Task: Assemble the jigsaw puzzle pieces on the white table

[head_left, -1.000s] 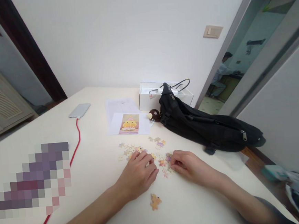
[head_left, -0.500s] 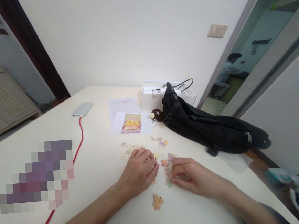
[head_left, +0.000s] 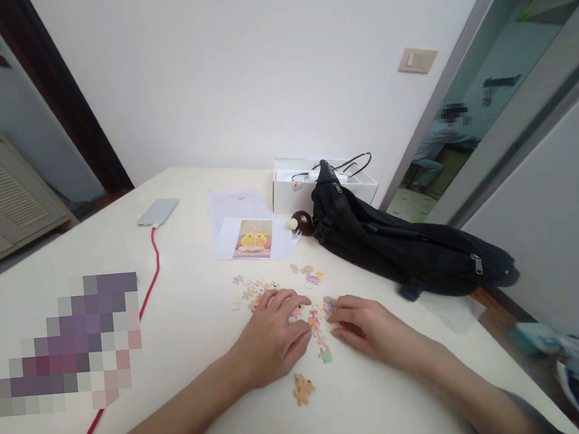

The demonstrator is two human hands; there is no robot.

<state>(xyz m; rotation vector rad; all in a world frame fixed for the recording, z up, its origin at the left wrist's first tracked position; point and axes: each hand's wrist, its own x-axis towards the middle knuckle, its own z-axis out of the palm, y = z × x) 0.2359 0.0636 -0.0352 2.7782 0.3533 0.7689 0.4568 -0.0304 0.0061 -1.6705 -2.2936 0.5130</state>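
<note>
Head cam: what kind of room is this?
Probably a small office or meeting room: a plain white table against a bare wall, with a black backpack, a phone on a red cable, and a person seated through the doorway.

Head cam, looks fwd-down, close over table (head_left: pixel 186 305).

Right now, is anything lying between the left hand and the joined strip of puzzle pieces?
Nothing visible. The left hand rests beside the strip of puzzle pieces, with only bare table around; the right hand is on the strip's other side.
</note>
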